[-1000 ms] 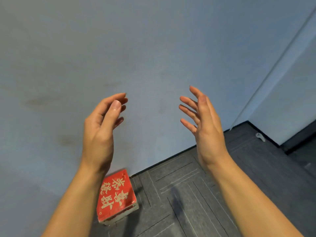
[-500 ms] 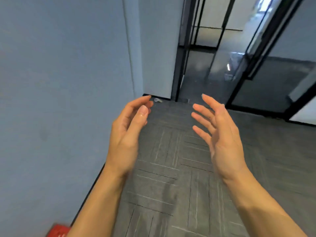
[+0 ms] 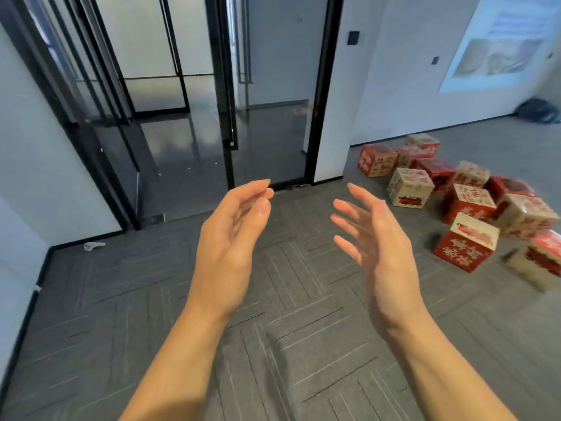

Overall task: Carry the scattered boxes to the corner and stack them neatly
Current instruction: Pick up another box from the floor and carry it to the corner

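Palms face each other above the grey carpet floor (image 3: 288,338): the left hand (image 3: 226,250) and the right hand (image 3: 379,247) hang with fingers relaxed and spread, holding nothing. Red and cream boxes (image 3: 467,205) lie jumbled on the floor at right, by the white wall (image 3: 409,86), well apart from both hands.

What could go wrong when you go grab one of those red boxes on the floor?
The boxes lie jumbled, some tilted and touching, so lifting one might tip its neighbours. A box carried in front by the left hand and right hand, both empty now, could hide the carpet, and the small pale scrap lying on it might get stepped on. The glass doors are close and could get bumped.
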